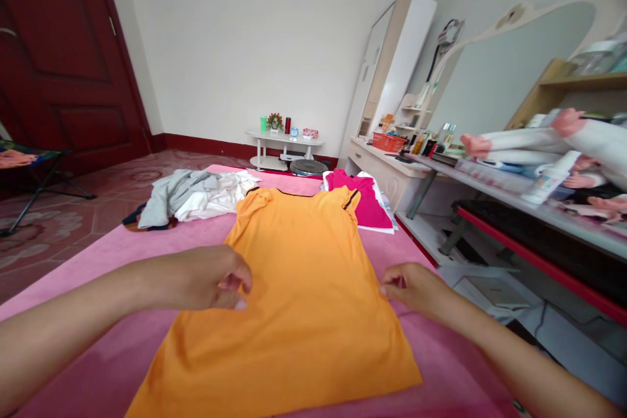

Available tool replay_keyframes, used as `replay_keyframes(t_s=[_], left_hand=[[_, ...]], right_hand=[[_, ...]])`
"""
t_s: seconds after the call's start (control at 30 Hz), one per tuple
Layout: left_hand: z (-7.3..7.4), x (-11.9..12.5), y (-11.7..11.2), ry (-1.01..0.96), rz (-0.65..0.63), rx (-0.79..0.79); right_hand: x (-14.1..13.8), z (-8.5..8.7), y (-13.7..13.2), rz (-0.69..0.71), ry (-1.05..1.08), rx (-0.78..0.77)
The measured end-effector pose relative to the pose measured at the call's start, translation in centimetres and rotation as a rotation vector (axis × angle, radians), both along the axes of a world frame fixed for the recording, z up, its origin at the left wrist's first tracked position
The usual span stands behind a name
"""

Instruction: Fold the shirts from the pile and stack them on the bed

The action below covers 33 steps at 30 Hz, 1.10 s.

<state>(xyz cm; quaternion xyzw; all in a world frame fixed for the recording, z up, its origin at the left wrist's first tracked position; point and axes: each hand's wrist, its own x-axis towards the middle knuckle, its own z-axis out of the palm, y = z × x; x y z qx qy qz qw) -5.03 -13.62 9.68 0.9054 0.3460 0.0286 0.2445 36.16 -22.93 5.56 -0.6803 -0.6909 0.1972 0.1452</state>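
Observation:
An orange T-shirt (294, 287) with dark trim at the neck and sleeves lies flat on a pink bed cover (102, 346), collar pointing away from me. My left hand (206, 277) rests over the shirt's left side with fingers curled in a pinch on the fabric. My right hand (416, 287) pinches the shirt's right edge at about the same height. Both forearms reach in from the bottom corners.
A heap of grey and white clothes (191, 196) lies at the bed's far left; a folded pink garment (362, 206) sits at the far right. A cluttered desk (514, 196) runs along the right. A low white table (284, 144) stands by the wall, a dark red door (63, 59) at left.

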Motion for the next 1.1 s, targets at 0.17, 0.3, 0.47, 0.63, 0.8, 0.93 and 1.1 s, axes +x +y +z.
replay_keyframes(t_s=[0.17,0.3,0.47,0.63,0.8,0.93,1.1], left_hand=[[-3.0,5.6,5.4,-0.112,0.006,0.163],[-7.4,5.8,9.9,-0.075,0.092,0.262],[-10.4,4.6,12.5,-0.052,0.159,0.375],[-11.3,4.6,12.7,-0.053,0.204,0.416],[-11.3,4.7,12.5,-0.064,0.213,0.419],[-11.2,4.7,12.4,-0.060,0.202,0.429],[-11.3,4.7,12.3,-0.073,0.207,0.442]], right_hand=[[-1.5,-0.7,8.0,0.001,0.144,0.135],[-3.0,-1.4,12.2,0.025,-0.051,0.380],[-3.8,-1.8,14.4,0.223,-0.444,0.557],[-1.0,-2.4,18.9,-0.351,-0.274,0.555],[1.1,-2.3,23.4,-0.507,-0.156,0.523],[1.5,-2.3,24.2,-0.334,-0.153,0.557],[4.4,-2.2,22.6,-0.564,-0.170,0.602]])
